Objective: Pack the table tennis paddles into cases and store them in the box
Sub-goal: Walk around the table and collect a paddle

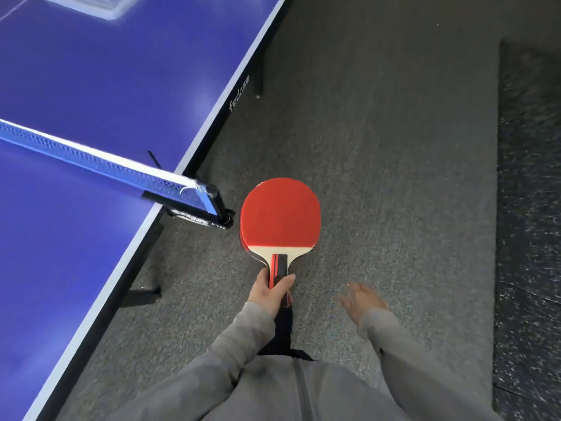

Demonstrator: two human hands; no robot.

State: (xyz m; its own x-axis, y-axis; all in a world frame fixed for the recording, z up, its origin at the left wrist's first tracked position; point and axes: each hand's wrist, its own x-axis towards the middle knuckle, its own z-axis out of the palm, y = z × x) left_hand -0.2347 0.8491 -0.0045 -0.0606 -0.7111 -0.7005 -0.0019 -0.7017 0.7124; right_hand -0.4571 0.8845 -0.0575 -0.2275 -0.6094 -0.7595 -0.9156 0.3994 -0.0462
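The left hand (274, 288) grips the handle of the red paddles (280, 214), apparently two stacked, held over the carpet (379, 147) just beside the table (91, 86) by its net (106, 165). The right hand (361, 300) hangs free, fingers loosely spread.

Blue table-tennis table (91, 86): net (106, 165) clamped across; blurred clear box (91, 4) on far end. Grey carpet floor (379, 147).
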